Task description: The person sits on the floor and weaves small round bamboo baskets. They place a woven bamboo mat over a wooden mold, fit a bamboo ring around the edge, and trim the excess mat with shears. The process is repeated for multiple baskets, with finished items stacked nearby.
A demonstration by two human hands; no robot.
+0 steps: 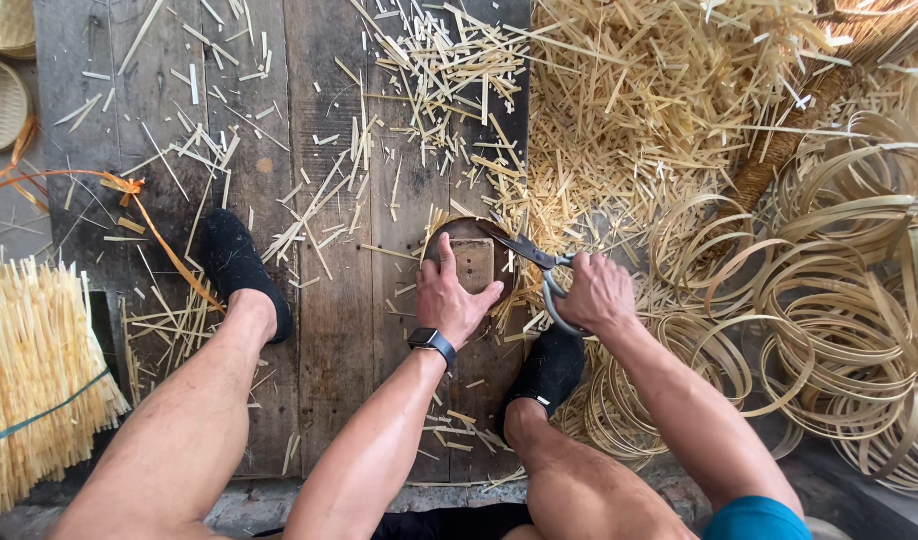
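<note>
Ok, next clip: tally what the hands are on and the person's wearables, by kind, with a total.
Scissors, in the right hand: 1
Round wooden disc with a block on it, under the left hand: 1
Black shoes: 2
Wristwatch: 1
Total: 5

The floor (329,330) is formed of weathered, rough grey wooden planks, over which matt, pale yellow bamboo offcuts (619,110) are strewn. The scissors (539,262) are made of dull, dark metal, and the round block (471,262) is seen as worn brown wood with a matt face. Smooth, thin bamboo strip is coiled into the hoops (839,300), and the shoes (241,270) are of matt black cloth.
</note>
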